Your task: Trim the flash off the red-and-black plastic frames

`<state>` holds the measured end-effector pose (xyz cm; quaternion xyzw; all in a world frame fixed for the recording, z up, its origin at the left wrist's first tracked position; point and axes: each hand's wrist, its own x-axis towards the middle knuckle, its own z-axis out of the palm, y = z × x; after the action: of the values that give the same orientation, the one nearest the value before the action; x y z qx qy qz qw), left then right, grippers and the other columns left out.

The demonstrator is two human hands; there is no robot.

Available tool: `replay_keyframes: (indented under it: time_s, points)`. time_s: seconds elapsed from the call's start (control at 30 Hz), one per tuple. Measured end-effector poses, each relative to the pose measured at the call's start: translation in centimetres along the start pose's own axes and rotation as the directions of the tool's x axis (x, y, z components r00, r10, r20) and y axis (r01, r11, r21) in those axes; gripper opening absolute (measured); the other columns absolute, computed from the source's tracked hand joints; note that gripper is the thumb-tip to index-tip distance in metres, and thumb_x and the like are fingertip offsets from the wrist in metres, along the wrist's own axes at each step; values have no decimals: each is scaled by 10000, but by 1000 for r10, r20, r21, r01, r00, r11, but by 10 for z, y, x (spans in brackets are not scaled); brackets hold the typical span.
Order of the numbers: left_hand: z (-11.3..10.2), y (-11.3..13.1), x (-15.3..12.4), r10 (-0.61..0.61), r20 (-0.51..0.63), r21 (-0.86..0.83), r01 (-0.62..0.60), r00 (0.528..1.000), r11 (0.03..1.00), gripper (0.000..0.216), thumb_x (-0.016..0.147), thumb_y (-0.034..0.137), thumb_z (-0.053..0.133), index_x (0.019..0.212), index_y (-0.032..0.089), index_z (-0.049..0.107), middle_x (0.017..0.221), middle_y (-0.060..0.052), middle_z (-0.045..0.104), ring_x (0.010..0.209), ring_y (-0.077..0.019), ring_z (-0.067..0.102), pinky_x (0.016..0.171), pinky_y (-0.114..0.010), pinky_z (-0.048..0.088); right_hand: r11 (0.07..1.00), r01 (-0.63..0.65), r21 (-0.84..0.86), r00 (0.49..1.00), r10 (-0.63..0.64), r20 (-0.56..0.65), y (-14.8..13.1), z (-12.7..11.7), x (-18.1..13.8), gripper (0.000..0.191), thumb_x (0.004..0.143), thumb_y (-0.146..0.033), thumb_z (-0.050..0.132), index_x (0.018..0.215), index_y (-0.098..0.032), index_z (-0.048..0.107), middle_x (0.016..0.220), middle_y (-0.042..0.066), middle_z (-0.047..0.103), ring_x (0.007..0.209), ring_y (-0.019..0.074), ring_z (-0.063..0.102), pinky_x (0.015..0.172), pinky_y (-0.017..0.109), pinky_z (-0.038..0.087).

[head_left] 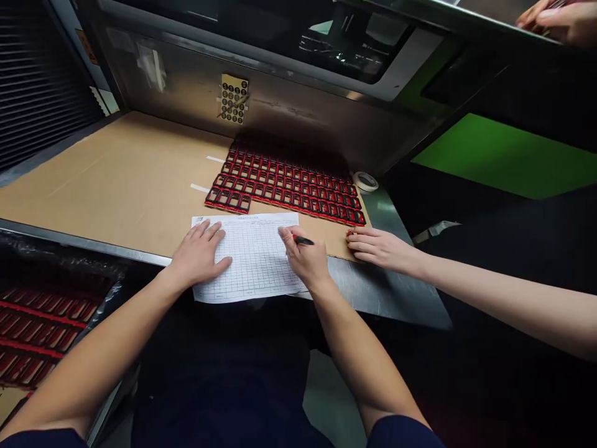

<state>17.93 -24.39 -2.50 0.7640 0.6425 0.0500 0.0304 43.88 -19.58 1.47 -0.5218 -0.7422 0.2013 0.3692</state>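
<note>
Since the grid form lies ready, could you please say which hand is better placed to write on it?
Probably the right hand: it grips a black pen over the form. The left hand lies flat on the sheet, empty.

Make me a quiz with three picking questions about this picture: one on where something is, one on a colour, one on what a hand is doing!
1. Where is the pen?
A. In the left hand
B. In the right hand
C. On the floor

2. What colours are the little frames in rows?
A. Green and white
B. Blue and yellow
C. Red and black

3. What is the left hand doing on the paper?
A. Lying flat
B. Squeezed in a fist
C. Waving in the air

Answers:
1. B, because the fingers of that hand pinch it.
2. C, because red edges go around dark middles.
3. A, because its fingers are spread out on the sheet.
</note>
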Motion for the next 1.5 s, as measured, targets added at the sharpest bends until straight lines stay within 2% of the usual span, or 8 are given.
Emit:
replay_keyframes:
  time_s: [0.1,0.27,0.43,0.7,0.87,1.03,1.3,1.5]
  points:
    - [-3,1,10,32,35,-14,-31,999,999,738,890,558,473,1470,102,456,1622,-146,357,1526,-376,235,1252,-529,212,998,48,32,997,-50,58,-5,-10,19,281,939,-407,561,1038,-217,742,841,63,772,771,214,712,758,329,525]
    - [-9,11,20,135,47,-7,-135,990,991,612,907,460,487,1447,172,481,1611,-151,368,1510,-391,263,1222,-548,239,857,42,513,934,-216,285,-16,-19,49,632,789,-204,571,1415,-289,557,1491,50,552,1250,244,597,906,378,560]
    - [-35,20,38,295,118,48,-302,948,952,393,854,355,533,1171,167,667,1389,-181,584,1301,-373,512,1065,-514,423,610,-135,780,991,95,97,-7,15,68,289,808,-342,618,1049,-237,737,1043,35,743,715,130,646,555,229,501]
    - [-70,30,91,268,462,45,-324,846,945,473,742,432,631,1124,154,621,966,-147,737,826,-321,700,700,-409,528,346,-415,841,878,394,271,23,58,58,488,775,-332,606,1254,-254,560,765,-55,689,417,68,446,369,191,298]
    - [-72,16,103,276,593,-25,-325,757,945,369,747,269,564,1109,228,626,855,-75,740,724,-265,668,609,-347,471,203,-535,820,801,430,416,25,42,58,281,772,-449,714,726,-206,579,443,-100,399,335,64,299,321,199,223]
    - [-65,-4,105,303,599,-115,-296,741,948,465,799,173,481,1225,289,628,902,-54,742,778,-252,681,689,-347,478,288,-485,826,848,385,364,24,36,57,516,839,-612,634,521,-220,527,419,-62,346,333,74,282,316,217,226]
    - [-73,-10,109,184,611,-20,-216,770,976,490,671,332,681,1154,269,622,815,-44,693,734,-271,666,677,-362,483,476,-354,805,913,363,188,30,37,56,272,849,-466,707,696,-245,664,590,-17,555,461,111,489,433,258,394]
    - [-70,-12,108,195,607,10,-253,771,967,472,684,292,641,1153,266,594,809,-31,674,716,-247,655,640,-330,460,783,129,608,944,91,-318,9,10,28,403,815,-690,663,619,-342,719,625,23,542,731,205,621,667,406,540]
